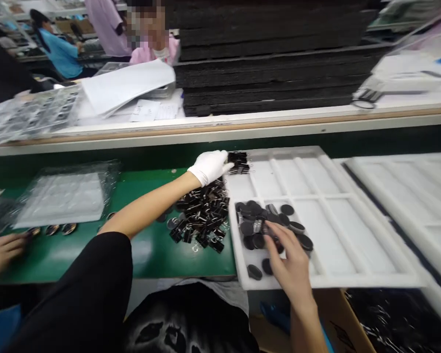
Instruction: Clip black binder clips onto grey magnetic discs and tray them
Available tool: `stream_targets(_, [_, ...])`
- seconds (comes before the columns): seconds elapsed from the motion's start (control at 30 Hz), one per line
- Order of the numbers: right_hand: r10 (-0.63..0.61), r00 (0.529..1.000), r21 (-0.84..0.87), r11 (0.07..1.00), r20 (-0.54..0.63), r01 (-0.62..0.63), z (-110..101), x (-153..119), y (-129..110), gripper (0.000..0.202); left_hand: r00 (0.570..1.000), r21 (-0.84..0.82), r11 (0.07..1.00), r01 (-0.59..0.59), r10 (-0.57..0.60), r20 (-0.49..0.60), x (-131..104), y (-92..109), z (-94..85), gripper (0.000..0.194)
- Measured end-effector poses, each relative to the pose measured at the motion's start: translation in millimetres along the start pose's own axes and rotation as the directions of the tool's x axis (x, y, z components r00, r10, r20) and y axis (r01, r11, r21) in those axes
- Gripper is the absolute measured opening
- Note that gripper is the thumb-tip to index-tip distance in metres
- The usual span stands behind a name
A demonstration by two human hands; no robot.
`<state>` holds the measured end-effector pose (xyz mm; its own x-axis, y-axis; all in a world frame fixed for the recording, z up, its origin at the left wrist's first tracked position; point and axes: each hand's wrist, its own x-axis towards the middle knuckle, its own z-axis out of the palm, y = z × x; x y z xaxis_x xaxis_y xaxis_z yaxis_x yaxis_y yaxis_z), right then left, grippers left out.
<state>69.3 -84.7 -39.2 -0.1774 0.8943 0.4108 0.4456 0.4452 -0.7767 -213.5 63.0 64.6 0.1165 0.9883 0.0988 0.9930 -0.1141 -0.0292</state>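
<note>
My left hand [208,167], in a white glove, reaches to the far left compartment of a white partitioned tray [330,283]. Its thumb and fingers close around the edge of a small block of black binder clips [238,163] there. Below that wrist, a loose pile of black binder clips [206,213] with silver wire handles lies against the tray's left side. My right hand [290,257], bare, is over the near left compartment, among several black round discs [253,210]. Its thumb and forefinger pinch what looks like one dark disc, partly hidden by the fingers.
Another person's hand [5,252] is at the far left, beside gold-rimmed round pieces [69,228]. Clear-wrapped white trays [62,198] lie on the green table [143,260]. Another white tray [419,181] stands at right, above a box of binder clips [400,314]. A ledge [213,128] runs behind.
</note>
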Motion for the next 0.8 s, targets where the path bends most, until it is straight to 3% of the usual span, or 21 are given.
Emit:
stream_targets(0.1, [0.244, 0.969, 0.292, 0.926, 0.026, -0.241, 6, -6, -13, 0.036, 0.986, -0.109, 0.994, 0.032, -0.049, -0.159, -70, -47, -28.6, 0.052])
stream_targets(0.17, [0.337, 0.931, 0.465, 0.807, 0.142, -0.363, 14, -8, -22, 0.037, 0.977, -0.122, 0.984, 0.131, -0.149, -0.151, -126, -84, -38.0, 0.054])
stream_targets(0.27, [0.265, 0.878, 0.614, 0.635, 0.398, -0.469, 31, -11, -40, 0.034, 0.965, 0.015, 0.968, 0.249, -0.249, 0.077, -204, -137, -32.0, 0.043])
stream_targets(0.4, [0.135, 0.752, 0.548, 0.604, 0.645, -0.579, 65, -15, -71, 0.032, 0.857, 0.252, 0.902, 0.352, -0.418, 0.300, -273, -181, -6.5, 0.062])
stream_targets(0.5, [0.106, 0.674, 0.525, 0.544, 0.731, -0.655, 103, -20, -95, 0.031, 0.820, 0.234, 0.919, 0.316, -0.389, 0.419, -296, -198, 7.1, 0.059])
stream_targets(0.57, [0.138, 0.632, 0.530, 0.426, 0.762, -0.733, 131, -25, -109, 0.034, 0.823, 0.192, 0.941, 0.279, -0.337, 0.457, -300, -205, 12.2, 0.055])
stream_targets(0.7, [0.252, 0.593, 0.566, 0.179, 0.764, -0.805, 174, -28, -130, 0.040, 0.861, 0.094, 0.953, 0.289, -0.302, 0.408, -294, -215, 17.4, 0.049])
stream_targets(0.8, [0.255, 0.588, 0.574, 0.134, 0.768, -0.808, 187, -25, -141, 0.042, 0.872, 0.040, 0.951, 0.306, -0.297, 0.388, -289, -220, 19.6, 0.047])
